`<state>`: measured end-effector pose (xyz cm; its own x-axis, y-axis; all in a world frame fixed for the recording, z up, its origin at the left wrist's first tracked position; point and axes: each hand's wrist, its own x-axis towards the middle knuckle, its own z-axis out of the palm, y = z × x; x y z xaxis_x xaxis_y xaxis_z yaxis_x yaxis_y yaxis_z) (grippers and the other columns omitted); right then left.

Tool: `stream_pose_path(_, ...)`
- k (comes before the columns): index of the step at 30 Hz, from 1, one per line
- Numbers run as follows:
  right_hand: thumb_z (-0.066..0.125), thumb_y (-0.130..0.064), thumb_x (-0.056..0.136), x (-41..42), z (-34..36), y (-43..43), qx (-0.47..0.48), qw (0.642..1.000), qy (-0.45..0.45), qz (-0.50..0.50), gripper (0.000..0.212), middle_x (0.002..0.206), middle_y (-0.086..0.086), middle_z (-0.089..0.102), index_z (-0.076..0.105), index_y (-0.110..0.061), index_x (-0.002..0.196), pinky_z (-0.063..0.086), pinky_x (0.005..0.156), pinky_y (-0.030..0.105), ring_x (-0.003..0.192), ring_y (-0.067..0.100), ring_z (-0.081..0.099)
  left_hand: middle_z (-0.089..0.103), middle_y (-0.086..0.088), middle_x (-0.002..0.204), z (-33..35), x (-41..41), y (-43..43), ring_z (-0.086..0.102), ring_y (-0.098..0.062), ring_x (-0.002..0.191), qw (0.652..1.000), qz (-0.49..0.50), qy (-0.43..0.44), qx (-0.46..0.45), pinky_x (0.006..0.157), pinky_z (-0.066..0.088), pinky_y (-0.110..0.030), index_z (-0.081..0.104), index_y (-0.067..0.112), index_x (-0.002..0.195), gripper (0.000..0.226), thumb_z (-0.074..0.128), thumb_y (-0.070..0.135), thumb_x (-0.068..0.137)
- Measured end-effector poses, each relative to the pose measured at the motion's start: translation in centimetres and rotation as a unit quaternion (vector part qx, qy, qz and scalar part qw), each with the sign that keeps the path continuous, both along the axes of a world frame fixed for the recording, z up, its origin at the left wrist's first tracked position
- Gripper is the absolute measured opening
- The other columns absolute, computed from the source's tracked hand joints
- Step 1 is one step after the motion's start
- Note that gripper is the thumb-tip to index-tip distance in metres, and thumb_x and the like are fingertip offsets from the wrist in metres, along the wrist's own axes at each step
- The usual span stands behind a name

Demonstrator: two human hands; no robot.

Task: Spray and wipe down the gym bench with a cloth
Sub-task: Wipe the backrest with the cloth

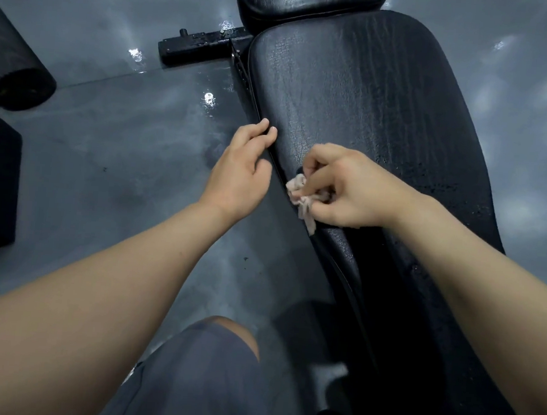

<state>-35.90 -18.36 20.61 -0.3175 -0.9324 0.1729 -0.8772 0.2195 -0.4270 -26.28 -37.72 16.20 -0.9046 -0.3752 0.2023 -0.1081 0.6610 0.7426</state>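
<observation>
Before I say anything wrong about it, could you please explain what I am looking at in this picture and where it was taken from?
There is no machine here: the single picture comes from a camera worn on a person's head, looking down at their two bare arms. The long black padded surface is the gym bench, with a second pad beyond it. The right hand pinches a small crumpled pale cloth against the bench near its left edge. The left hand holds nothing; its fingers rest on that edge. Below are the glossy grey floor and the person's knee in grey shorts.
</observation>
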Motion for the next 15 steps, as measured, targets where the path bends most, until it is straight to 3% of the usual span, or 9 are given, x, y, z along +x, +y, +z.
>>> stream_pose_path(4,0.061,-0.024,0.088,-0.6,-0.4,-0.8,-0.061,0.997,0.028,-0.025,0.027,0.099,0.003,0.057,0.08,-0.022,0.106,0.044,0.076,0.021,0.083,0.012,0.052,0.039,0.014,0.155,0.0,0.0,-0.2,0.042,-0.008,0.141,1.0,-0.002,-0.004,0.008,0.116,0.038,-0.043,0.055,0.024,0.145,0.047,0.044,0.028,0.1)
stream_pose_path(6,0.057,-0.025,0.092,-1.1,-0.5,-1.3,-0.083,0.994,0.04,-0.057,0.031,0.103,0.005,0.058,0.077,-0.024,0.115,0.044,0.076,0.022,0.085,0.015,0.055,0.04,0.015,0.154,-0.1,-0.1,-0.3,0.044,-0.009,0.14,1.0,-0.001,-0.004,0.005,0.115,0.039,-0.044,0.055,0.024,0.145,0.044,0.045,0.032,0.102)
stream_pose_path(11,0.064,-0.016,0.078,-0.1,-0.8,-0.1,-0.038,0.998,0.048,-0.021,0.014,0.099,0.002,0.058,0.073,-0.017,0.089,0.05,0.077,0.037,0.085,0.022,0.054,0.038,0.014,0.155,-0.7,-0.2,-0.2,0.044,-0.009,0.14,1.0,-0.001,0.003,-0.011,0.113,0.042,-0.045,0.052,0.024,0.146,0.046,0.046,0.038,0.102)
stream_pose_path(13,0.064,-0.02,0.074,0.7,-0.7,0.9,-0.005,0.999,0.033,0.009,0.005,0.094,-0.002,0.053,0.065,-0.021,0.079,0.046,0.075,0.032,0.082,0.017,0.048,0.035,0.013,0.157,-1.1,-0.1,-0.1,0.043,-0.009,0.141,1.0,-0.007,0.014,-0.01,0.114,0.042,-0.044,0.05,0.023,0.148,0.049,0.047,0.04,0.101)
stream_pose_path(15,0.066,-0.023,0.072,1.1,-0.5,2.0,0.015,1.0,0.021,0.011,0.01,0.091,-0.005,0.049,0.058,-0.027,0.074,0.04,0.073,0.027,0.082,0.013,0.044,0.031,0.011,0.16,-1.6,0.0,0.1,0.041,-0.011,0.143,1.0,-0.012,0.023,-0.01,0.115,0.041,-0.045,0.046,0.023,0.15,0.052,0.047,0.04,0.101)
